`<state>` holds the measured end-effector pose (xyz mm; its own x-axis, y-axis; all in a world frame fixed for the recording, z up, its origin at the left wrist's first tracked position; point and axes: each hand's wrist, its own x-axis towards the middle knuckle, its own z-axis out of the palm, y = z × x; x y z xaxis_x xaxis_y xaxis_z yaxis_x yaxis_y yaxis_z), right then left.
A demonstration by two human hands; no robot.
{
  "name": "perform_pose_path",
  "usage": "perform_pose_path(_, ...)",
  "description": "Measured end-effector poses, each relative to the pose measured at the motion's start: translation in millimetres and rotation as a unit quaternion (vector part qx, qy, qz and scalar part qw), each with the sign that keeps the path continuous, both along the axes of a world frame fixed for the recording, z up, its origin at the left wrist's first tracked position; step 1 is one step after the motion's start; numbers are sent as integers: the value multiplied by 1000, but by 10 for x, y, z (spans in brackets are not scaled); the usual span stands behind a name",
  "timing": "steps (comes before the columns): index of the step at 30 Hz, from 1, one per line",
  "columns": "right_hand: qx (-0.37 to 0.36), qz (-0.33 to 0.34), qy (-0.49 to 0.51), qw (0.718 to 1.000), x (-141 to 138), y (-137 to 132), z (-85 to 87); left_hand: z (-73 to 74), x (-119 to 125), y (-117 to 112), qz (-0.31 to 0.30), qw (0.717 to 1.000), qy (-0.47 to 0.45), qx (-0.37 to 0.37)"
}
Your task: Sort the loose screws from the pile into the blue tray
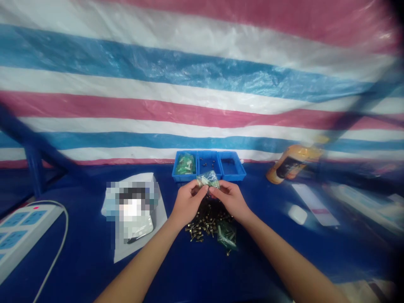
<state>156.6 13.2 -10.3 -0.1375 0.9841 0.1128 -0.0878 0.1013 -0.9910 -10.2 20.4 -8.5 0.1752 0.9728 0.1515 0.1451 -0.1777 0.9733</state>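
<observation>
My left hand point(189, 201) and my right hand point(232, 198) meet in the middle, both closed on a small clear plastic bag point(208, 179) with pale and greenish pieces inside. Thumbs and fingertips pinch its lower edge from either side. Under the hands lies a heap of small brass-coloured screw-like parts point(203, 223), partly hidden by them. Another small green-tinted bag point(227, 235) rests at the heap's right front. Just beyond the hands stand three blue bins: the left bin point(174, 172) holds similar bags, the middle bin point(207, 159) a few small parts, the right bin point(242, 170) something dark.
On the blue table, a white sheet point(158, 202) with a blurred-out item lies left, near a power strip point(31, 227) and its white cable point(67, 227). To the right are an orange drink bottle point(292, 162), a white case point(298, 214) and a phone-like slab point(315, 205). Striped sheeting point(202, 75) hangs behind.
</observation>
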Motion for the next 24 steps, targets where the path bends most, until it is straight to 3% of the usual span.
perform_pose_path(16,33,-14,-38,999,28,-8,40,-18,3,-33,-10,1000,13,21)
perform_pose_path(24,49,-24,-77,996,49,29,-10,-14,-18,28,-26,1000,4,-11)
